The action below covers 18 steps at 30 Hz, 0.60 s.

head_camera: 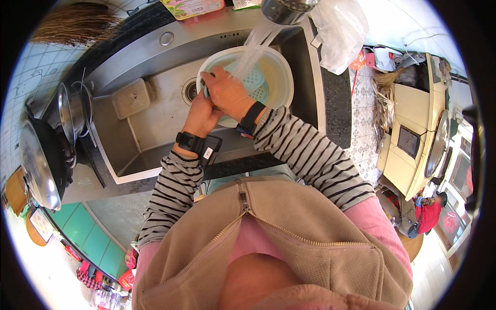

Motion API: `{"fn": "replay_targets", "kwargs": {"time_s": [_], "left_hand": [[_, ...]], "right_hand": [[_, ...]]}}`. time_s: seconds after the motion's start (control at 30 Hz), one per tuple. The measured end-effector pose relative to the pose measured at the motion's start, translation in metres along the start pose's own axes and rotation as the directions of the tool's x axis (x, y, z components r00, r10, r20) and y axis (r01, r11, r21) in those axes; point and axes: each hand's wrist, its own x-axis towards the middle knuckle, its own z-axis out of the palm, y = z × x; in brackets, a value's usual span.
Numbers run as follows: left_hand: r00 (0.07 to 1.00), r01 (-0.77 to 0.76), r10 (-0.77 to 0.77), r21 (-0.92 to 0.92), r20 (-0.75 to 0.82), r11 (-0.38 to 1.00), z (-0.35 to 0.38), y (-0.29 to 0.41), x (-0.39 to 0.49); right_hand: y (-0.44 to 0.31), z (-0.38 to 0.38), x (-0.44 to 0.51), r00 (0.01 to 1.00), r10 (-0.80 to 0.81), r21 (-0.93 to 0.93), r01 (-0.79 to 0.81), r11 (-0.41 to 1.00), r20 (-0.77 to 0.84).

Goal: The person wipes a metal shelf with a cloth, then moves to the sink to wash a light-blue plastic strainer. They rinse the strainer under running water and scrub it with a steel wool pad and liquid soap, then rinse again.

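My left hand (201, 117) and my right hand (229, 92) meet over the near left rim of a white plastic basin (282, 64). Between them they grip a small grey-blue object (206, 91), mostly hidden by my fingers, so its kind is unclear. Something dark also shows under the right fingertips. Two light-blue pieces dotted with small holes, perhaps slipper soles (252, 77), lie in the basin's cloudy water. From a faucet head (285, 11), water (252, 50) sprays into the basin. It stands in a stainless-steel sink (166, 77), beside the drain (190, 91).
A clear plastic box (131, 99) lies at the sink's left. Pot lids (68, 114) and a lidded wok (42, 162) stand further left. A plastic bag (341, 35) hangs right of the faucet. A tiled stove (410, 124) and another person (428, 213) are at far right.
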Motion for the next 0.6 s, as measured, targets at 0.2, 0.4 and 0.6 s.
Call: {"fn": "replay_targets", "kwargs": {"time_s": [0.2, 0.4, 0.6], "left_hand": [[1.000, 0.026, -0.024, 0.132, -0.020, 0.991, -0.002, 0.007, 0.002], [0.998, 0.063, -0.062, 0.097, -0.010, 0.993, -0.012, 0.009, 0.014], [0.998, 0.013, -0.025, 0.201, 0.055, 0.979, -0.019, 0.001, 0.022]], "right_hand": [[0.024, 0.014, -0.016, 0.874, 0.484, 0.201, -0.466, 0.862, -0.045], [0.026, 0.011, -0.035, 0.996, -0.068, -0.048, 0.065, 0.997, -0.053], [0.022, 0.003, -0.037, 0.995, -0.101, 0.187, 0.099, 0.977, 0.005]]}}
